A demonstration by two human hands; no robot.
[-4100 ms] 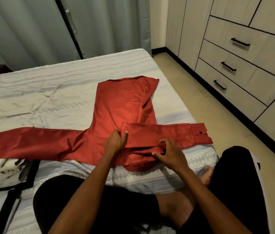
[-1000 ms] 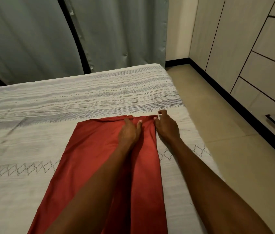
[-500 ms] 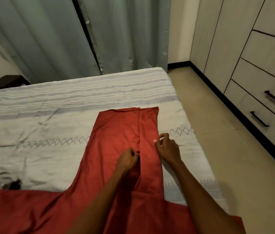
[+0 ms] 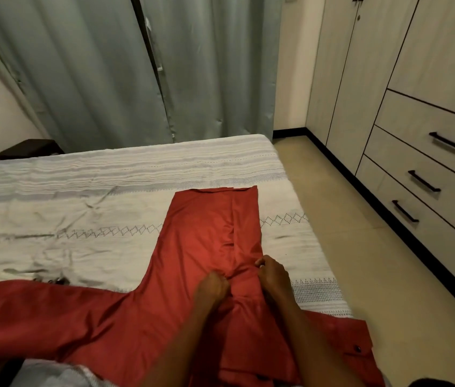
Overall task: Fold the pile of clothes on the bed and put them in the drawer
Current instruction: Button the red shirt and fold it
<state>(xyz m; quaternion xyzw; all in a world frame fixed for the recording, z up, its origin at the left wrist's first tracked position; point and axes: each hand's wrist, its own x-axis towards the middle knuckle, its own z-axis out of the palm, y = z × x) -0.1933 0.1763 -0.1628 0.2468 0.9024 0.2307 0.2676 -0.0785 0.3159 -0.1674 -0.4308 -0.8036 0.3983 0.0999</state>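
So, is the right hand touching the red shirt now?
Touching. In the head view the right hand lies on the red shirt, its fingers curled into a bunched fold of cloth beside the left hand.

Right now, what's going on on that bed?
A person is folding a red shirt spread flat on the bed. The left hand and right hand both pinch the fabric along a folded-in strip at the shirt's right side. One sleeve lies stretched out to the left. The drawers along the wall are closed; nothing is put away yet.
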